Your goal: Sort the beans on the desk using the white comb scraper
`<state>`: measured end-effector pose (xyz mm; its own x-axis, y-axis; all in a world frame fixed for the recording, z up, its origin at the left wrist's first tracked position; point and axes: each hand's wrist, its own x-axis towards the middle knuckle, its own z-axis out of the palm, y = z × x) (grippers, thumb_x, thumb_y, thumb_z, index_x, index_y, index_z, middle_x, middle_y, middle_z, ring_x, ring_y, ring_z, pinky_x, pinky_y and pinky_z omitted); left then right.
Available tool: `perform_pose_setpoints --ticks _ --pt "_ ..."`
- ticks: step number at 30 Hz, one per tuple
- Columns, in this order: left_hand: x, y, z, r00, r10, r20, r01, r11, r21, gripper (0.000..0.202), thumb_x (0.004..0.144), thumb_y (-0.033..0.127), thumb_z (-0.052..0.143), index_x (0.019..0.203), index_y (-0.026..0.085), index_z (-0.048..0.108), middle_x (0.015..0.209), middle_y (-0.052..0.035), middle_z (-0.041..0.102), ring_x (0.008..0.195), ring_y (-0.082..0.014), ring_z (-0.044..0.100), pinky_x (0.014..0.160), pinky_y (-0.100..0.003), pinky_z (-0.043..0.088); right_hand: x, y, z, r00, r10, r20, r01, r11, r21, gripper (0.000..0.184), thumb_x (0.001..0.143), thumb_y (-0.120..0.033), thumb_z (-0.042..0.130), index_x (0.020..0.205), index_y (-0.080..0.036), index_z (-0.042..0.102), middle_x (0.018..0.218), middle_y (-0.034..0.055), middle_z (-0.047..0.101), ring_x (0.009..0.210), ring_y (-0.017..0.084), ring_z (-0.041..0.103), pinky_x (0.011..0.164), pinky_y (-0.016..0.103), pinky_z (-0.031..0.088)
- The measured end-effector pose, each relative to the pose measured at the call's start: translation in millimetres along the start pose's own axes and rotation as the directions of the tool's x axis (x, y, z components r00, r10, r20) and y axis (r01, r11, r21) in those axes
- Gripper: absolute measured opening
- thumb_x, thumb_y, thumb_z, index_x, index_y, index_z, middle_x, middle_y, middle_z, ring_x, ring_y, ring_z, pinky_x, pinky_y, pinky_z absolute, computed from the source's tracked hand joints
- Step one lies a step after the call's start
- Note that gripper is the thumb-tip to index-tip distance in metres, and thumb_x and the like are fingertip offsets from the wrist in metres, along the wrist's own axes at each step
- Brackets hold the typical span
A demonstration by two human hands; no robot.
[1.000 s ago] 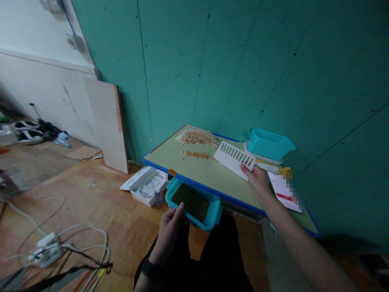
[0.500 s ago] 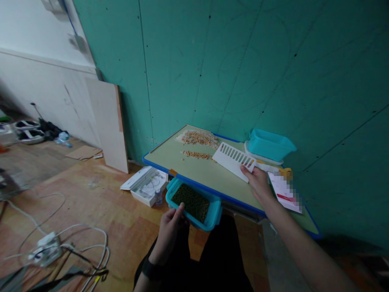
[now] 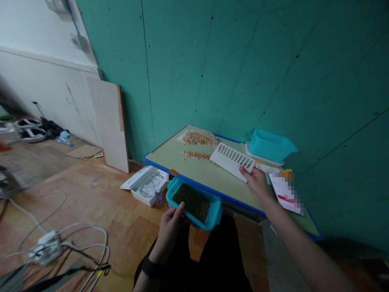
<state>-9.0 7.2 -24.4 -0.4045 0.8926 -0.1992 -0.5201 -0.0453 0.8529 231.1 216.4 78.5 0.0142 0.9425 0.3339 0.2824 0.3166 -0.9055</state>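
With its thumb over the near rim, my left hand (image 3: 172, 221) holds a blue plastic container (image 3: 215, 213) at the table's front edge. Small dark green beans (image 3: 191, 200) cover its bottom. My right hand (image 3: 257, 182) grips one end of a white slotted scraper (image 3: 229, 162), which is held low over the tabletop. Beside the scraper's far end, a short row of yellowish beans (image 3: 197, 155) lies on the table. A larger pile of similar beans mixed with pale grains (image 3: 197, 138) sits behind that row. The fingers under the container are hidden.
The pale table (image 3: 164, 156) with blue edging stands against a green wall (image 3: 182, 61). Another blue container (image 3: 270, 146) rests on a white lid at the back right, near a partly blurred phone-like item (image 3: 285, 194). An open white box (image 3: 148, 188) and cables (image 3: 91, 231) lie on the floor.
The scraper has shifted slightly left towards the row of beans, and a few beans now show by its near-left edge. My left hand and the container stay in place.
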Motion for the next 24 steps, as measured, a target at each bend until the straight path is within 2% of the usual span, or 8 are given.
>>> perform_pose_setpoints --ticks 5,12,24 --pt "0.3 1.7 1.2 1.000 0.011 -0.019 -0.011 1.000 0.023 0.053 0.069 0.062 0.080 0.053 0.016 0.058 0.049 -0.0013 0.060 0.045 -0.0128 0.057 0.049 -0.024 0.044 1.5 2.2 -1.1 1.000 -0.018 -0.023 0.019 0.999 0.030 0.053 0.068 -0.062 0.076 0.094 -0.016 0.077 0.098 0.0102 0.079 0.096 0.029 0.071 0.085 0.039 0.054" --pt "-0.2 3.3 3.1 1.000 0.006 -0.008 -0.006 1.000 0.000 0.053 0.066 0.062 0.083 0.053 0.017 0.057 0.048 -0.0016 0.061 0.046 -0.0141 0.059 0.049 -0.024 0.045 5.8 8.2 -2.7 0.999 -0.041 0.028 0.042 0.998 -0.049 0.052 0.071 -0.064 0.073 0.092 -0.016 0.077 0.095 0.0101 0.079 0.096 0.030 0.071 0.084 0.041 0.054" --pt "0.2 1.1 0.8 1.000 0.003 -0.008 -0.003 1.000 -0.017 0.052 0.069 0.060 0.081 0.055 0.017 0.057 0.049 0.0003 0.059 0.046 -0.0125 0.057 0.049 -0.023 0.044 0.9 0.2 5.4 0.997 0.007 0.083 -0.011 0.999 0.047 0.053 0.062 -0.064 0.078 0.086 -0.017 0.077 0.091 0.0093 0.079 0.090 0.028 0.071 0.085 0.041 0.053"
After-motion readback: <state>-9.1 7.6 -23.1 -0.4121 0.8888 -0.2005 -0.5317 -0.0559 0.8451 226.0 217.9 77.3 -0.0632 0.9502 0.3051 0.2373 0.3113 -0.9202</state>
